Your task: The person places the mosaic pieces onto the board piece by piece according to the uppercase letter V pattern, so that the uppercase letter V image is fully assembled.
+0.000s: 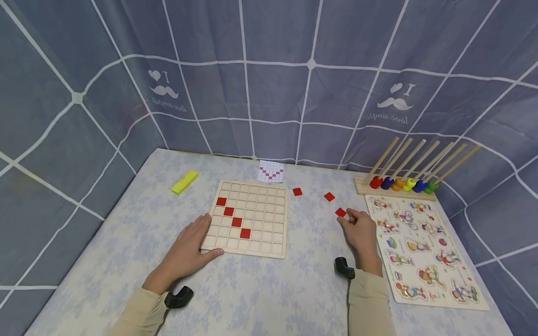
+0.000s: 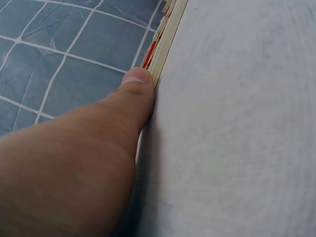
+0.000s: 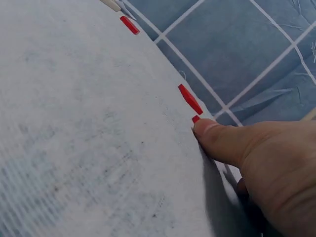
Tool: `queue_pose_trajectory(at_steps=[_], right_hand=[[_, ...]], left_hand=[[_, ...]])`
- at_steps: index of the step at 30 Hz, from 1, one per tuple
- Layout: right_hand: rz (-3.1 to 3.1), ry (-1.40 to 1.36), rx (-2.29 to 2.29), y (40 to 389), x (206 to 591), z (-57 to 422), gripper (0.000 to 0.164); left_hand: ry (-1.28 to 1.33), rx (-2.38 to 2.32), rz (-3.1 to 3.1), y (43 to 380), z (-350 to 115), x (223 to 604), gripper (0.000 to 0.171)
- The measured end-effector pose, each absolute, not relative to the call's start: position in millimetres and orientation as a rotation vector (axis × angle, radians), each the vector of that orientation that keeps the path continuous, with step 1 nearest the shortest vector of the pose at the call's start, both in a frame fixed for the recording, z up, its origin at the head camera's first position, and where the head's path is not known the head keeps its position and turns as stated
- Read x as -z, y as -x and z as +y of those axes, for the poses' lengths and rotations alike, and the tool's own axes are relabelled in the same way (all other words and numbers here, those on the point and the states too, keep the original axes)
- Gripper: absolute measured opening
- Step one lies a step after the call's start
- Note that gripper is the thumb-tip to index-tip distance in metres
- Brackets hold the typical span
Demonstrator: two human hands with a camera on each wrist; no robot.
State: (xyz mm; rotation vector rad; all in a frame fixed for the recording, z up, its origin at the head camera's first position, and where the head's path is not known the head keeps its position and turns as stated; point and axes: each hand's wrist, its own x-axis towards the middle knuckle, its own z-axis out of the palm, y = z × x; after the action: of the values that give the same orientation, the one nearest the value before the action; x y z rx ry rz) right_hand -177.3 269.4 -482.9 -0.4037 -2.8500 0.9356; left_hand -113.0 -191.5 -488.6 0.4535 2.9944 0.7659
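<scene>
A wooden grid board [image 1: 265, 254] lies in the middle of the table, with several red square tiles in a descending diagonal of cells. My left hand [image 1: 187, 249] rests at its lower left corner, fingers straight along the left side and thumb against the front edge. In the left wrist view the thumb [image 2: 126, 106] presses on the board's edge [image 2: 165, 42]. My right hand [image 1: 360, 231] pinches a red tile [image 1: 340, 212] between thumb and fingertips; the right wrist view shows only the tile's tip [image 3: 196, 119] beyond the thumb. Two loose red tiles lie nearby, one closer [image 1: 329, 197], one farther left [image 1: 297, 192].
Behind the board lies a small pattern card [image 1: 271, 172] with a red V of squares. A yellow bar [image 1: 185, 182] is at the back left. On the right are a peg stand [image 1: 361, 185] with coloured beads and a picture puzzle board [image 1: 405, 238]. A grey-blue curtain [image 1: 277, 93] hangs behind.
</scene>
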Motion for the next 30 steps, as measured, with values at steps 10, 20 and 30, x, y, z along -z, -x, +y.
queue_pose_trajectory(at_steps=[10, 20, 30], right_hand=[[-2.803, 0.377, -0.891, 177.6, 485.0, 270.3, 0.033], [-2.754, 0.313, -0.995, 178.2, 480.4, 264.4, 0.029], [-2.642, 0.047, -1.085, 181.9, 459.9, 235.0, 0.022]], left_hand=[[-0.439, -0.758, 2.987, 112.6, -190.8, 487.0, 0.105], [-0.433, -0.768, 2.986, 112.5, -190.1, 485.5, 0.104], [-0.412, -0.761, 2.98, 112.1, -190.1, 482.6, 0.104]])
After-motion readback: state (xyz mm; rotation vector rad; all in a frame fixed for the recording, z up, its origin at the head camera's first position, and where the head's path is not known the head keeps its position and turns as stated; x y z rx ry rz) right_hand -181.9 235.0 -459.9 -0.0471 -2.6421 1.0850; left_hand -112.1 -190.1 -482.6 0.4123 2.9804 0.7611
